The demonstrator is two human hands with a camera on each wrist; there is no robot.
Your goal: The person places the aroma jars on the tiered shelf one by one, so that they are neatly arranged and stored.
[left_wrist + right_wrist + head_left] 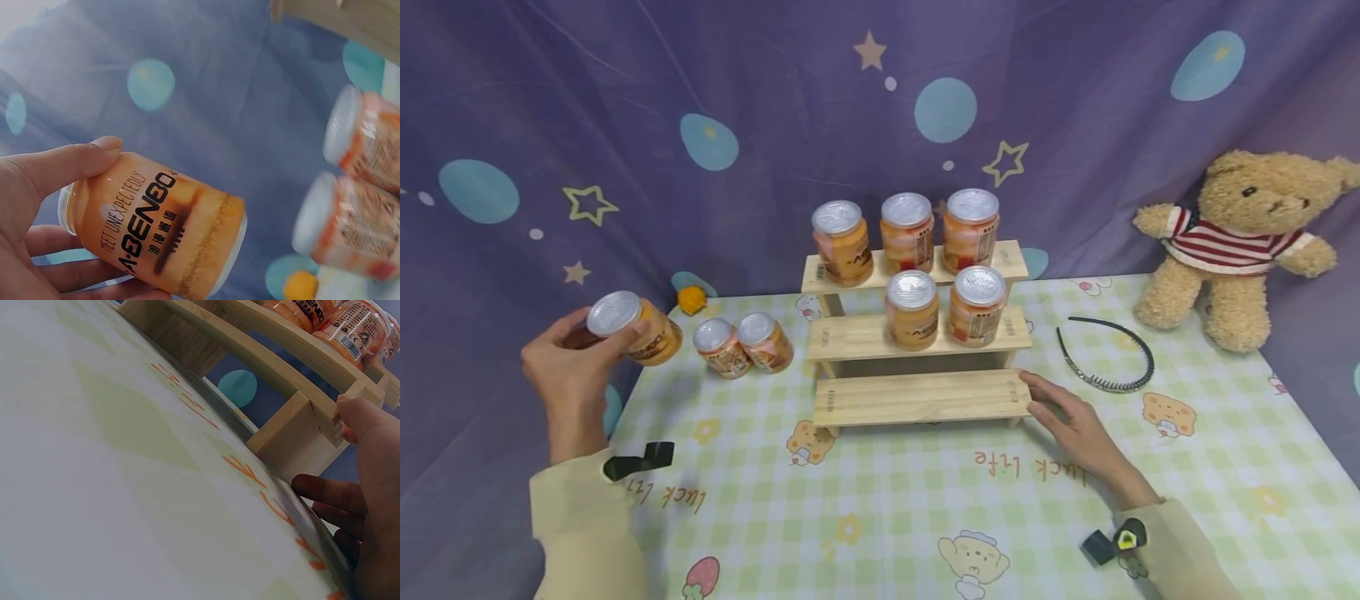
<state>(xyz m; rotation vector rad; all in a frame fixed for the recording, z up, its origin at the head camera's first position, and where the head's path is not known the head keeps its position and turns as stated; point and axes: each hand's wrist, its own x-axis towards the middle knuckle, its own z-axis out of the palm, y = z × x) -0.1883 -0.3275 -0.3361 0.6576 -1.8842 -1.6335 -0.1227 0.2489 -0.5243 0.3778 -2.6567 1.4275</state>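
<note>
My left hand (574,358) grips an orange-labelled can (657,335) with a silver lid, tilted and held up at the left of the table. In the left wrist view, the can (159,225) shows "A-BENBO" lettering, the thumb above it and fingers beneath. Two similar cans, a left one (722,348) and a right one (765,342), stand side by side to its right. My right hand (1075,425) touches the right end of the lowest step of a three-step wooden shelf (917,398). In the right wrist view, the thumb lies against the board's corner; lower fingers extend loosely.
Three cans (907,233) stand on the top step and two (977,307) on the middle one. A black headband (1120,387) lies right of the shelf. Beyond it sits a teddy bear (1240,242). Against the curtain (775,125) is a small orange object (692,299).
</note>
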